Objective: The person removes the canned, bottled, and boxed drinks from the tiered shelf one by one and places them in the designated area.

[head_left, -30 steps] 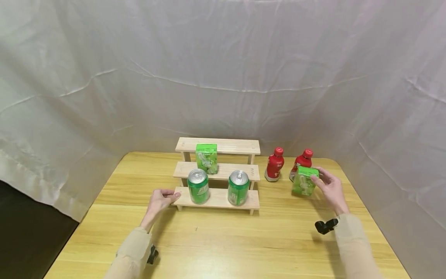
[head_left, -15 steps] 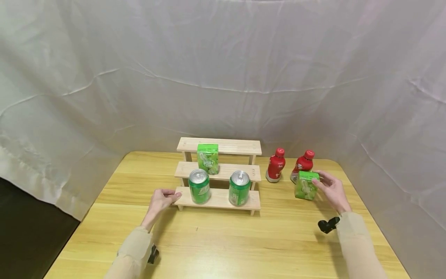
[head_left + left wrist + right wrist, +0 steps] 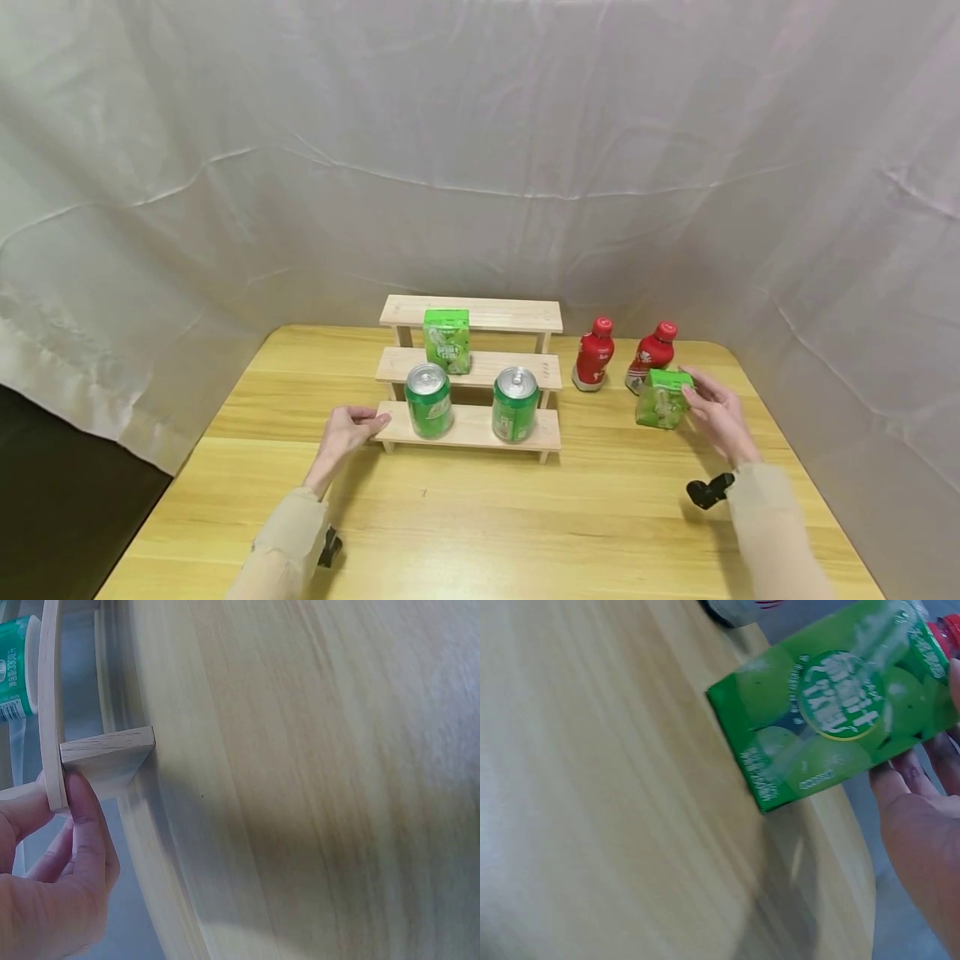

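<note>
My left hand (image 3: 347,432) pinches the left end of the bottom board of a three-tier wooden shelf (image 3: 468,312); in the left wrist view the thumb lies above the board (image 3: 51,712) and fingers below. At the right, my right hand (image 3: 718,412) holds a green juice box (image 3: 662,402) by its upper part, the box upright at the tabletop. The right wrist view shows the printed face of this juice box (image 3: 832,705), with fingers (image 3: 900,776) behind it. Another green juice box (image 3: 447,343) stands on the middle tier. Two green cans (image 3: 428,404) (image 3: 514,408) stand on the bottom tier.
Two red bottles (image 3: 593,357) (image 3: 651,358) stand right of the shelf, one just behind the held box. A grey curtain (image 3: 480,167) rises behind and beside the wooden table (image 3: 480,525). Black wrist cameras (image 3: 708,492) sit on both sleeves.
My right hand has brought the juice box down and slightly to the right, away from the red bottle's front. The left hand has kept its place on the shelf.
</note>
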A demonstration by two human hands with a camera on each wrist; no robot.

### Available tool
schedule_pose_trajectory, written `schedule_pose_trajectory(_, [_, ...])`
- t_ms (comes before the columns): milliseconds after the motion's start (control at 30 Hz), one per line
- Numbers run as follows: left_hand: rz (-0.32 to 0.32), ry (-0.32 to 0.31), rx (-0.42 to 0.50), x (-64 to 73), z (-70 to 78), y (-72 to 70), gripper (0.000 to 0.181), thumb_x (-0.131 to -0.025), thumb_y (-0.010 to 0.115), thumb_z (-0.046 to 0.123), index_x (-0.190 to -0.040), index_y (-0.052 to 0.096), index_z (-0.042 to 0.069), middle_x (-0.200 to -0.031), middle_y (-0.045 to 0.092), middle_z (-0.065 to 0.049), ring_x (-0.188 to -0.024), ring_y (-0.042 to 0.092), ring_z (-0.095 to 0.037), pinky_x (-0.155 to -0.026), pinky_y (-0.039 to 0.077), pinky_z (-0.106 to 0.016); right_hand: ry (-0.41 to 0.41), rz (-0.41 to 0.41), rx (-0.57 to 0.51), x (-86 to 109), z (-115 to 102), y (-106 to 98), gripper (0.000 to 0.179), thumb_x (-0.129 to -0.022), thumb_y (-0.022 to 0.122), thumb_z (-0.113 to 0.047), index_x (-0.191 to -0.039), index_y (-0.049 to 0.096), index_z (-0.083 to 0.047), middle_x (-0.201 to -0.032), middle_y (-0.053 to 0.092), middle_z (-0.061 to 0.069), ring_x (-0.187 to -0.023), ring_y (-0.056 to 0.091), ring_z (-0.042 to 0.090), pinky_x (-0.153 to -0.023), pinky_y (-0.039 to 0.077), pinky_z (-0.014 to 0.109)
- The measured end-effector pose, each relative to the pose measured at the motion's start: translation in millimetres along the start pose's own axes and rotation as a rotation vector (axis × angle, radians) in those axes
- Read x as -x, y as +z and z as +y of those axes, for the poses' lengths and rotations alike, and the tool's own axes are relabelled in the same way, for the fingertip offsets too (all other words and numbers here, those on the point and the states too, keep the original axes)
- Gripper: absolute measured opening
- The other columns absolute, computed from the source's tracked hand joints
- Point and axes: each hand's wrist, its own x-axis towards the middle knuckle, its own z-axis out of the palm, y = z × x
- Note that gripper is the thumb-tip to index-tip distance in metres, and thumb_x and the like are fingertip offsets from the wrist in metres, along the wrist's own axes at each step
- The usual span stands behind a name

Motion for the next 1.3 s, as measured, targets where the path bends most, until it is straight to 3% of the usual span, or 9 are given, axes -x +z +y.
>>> schedule_pose_trajectory(133, [-0.006,0.002,-0.003,0.8,0.5,-0.2,0.045,-0.092,0.072,0.021,-0.12,0.063,-0.014,-0.114,0.069,-0.032,-0.085,0.069,-0.019,-0.078,0.061,-0.033,-0.019,0.03,-0.053,1.7,3.6,3.7,0.043,-0.103,0.042,0.008,-0.132,0.065,-0.015,-0.123,0.071,-0.007,-0.107,0.067,0.002,-0.094,0.054,0.014])
schedule_pose_trajectory(467, [-0.017,-0.013,0.002,1.6,1.6,-1.8,0.047,-0.093,0.072,0.022,-0.122,0.061,-0.014,-0.116,0.068,-0.032,-0.085,0.069,-0.019,-0.081,0.061,-0.035,-0.025,0.051,-0.038,2.0,5.5,8.5,0.041,-0.104,0.043,0.005,-0.133,0.062,-0.015,-0.123,0.069,-0.008,-0.106,0.065,0.002,-0.092,0.054,0.013])
schedule_pose_trajectory(600, [-0.02,-0.008,-0.007,1.5,2.1,-2.5,0.048,-0.093,0.072,0.023,-0.122,0.061,-0.014,-0.117,0.068,-0.032,-0.089,0.07,-0.022,-0.083,0.061,-0.038,0.014,0.097,0.093,-0.5,1.0,10.8,0.038,-0.104,0.049,-0.004,-0.138,0.057,-0.02,-0.127,0.062,-0.015,-0.11,0.06,-0.003,-0.094,0.05,0.01])
schedule_pose_trajectory(767, [-0.015,-0.008,-0.015,0.6,1.5,-2.1,0.047,-0.093,0.072,0.023,-0.121,0.062,-0.013,-0.115,0.069,-0.031,-0.089,0.07,-0.023,-0.083,0.061,-0.037,0.068,0.169,0.35,-3.7,-7.9,16.2,0.054,-0.105,0.054,-0.017,-0.155,0.036,-0.017,-0.136,0.049,-0.021,-0.128,0.042,-0.005,-0.104,0.038,0.006])
schedule_pose_trajectory(967, [-0.013,-0.009,-0.026,0.1,1.0,-1.9,0.047,-0.093,0.073,0.024,-0.121,0.063,-0.013,-0.115,0.07,-0.031,-0.088,0.07,-0.022,-0.082,0.061,-0.036,-0.042,0.288,0.535,-13.1,-14.8,27.7,0.045,-0.103,0.056,-0.019,-0.146,0.046,-0.01,-0.115,0.061,-0.031,-0.112,0.051,-0.01,-0.092,0.039,0.003])
schedule_pose_trajectory(1067, [-0.014,-0.013,-0.023,0.5,1.5,-2.1,0.047,-0.093,0.073,0.023,-0.122,0.063,-0.013,-0.115,0.069,-0.031,-0.089,0.07,-0.023,-0.084,0.061,-0.037,-0.039,0.319,0.627,-17.0,-21.9,35.8,0.052,-0.104,0.056,-0.026,-0.15,0.043,-0.006,-0.122,0.059,-0.025,-0.11,0.05,-0.014,-0.09,0.039,0.001])
schedule_pose_trajectory(1133, [-0.015,-0.015,-0.02,0.7,2.1,-2.3,0.048,-0.093,0.072,0.024,-0.122,0.062,-0.013,-0.116,0.069,-0.031,-0.09,0.07,-0.023,-0.084,0.06,-0.038,-0.02,0.329,0.668,-19.9,-27.9,42.7,0.059,-0.104,0.056,-0.031,-0.153,0.038,-0.004,-0.132,0.058,-0.013,-0.112,0.048,-0.013,-0.09,0.039,0.001])
schedule_pose_trajectory(1233, [-0.013,-0.018,-0.024,0.8,2.5,-2.4,0.048,-0.093,0.073,0.024,-0.122,0.062,-0.013,-0.116,0.069,-0.031,-0.09,0.07,-0.024,-0.084,0.06,-0.037,-0.007,0.332,0.689,-24.8,-38.2,54.6,0.062,-0.104,0.054,-0.037,-0.155,0.036,-0.007,-0.149,0.051,0.005,-0.116,0.046,-0.011,-0.091,0.039,0.001])
schedule_pose_trajectory(1300, [-0.015,-0.016,-0.025,0.8,2.4,-2.4,0.048,-0.093,0.072,0.024,-0.122,0.062,-0.013,-0.116,0.069,-0.031,-0.09,0.07,-0.023,-0.084,0.06,-0.037,-0.014,0.322,0.688,-28.6,-45.3,63.5,0.061,-0.104,0.054,-0.038,-0.155,0.037,-0.011,-0.156,0.046,0.009,-0.12,0.046,-0.01,-0.092,0.039,0.001])
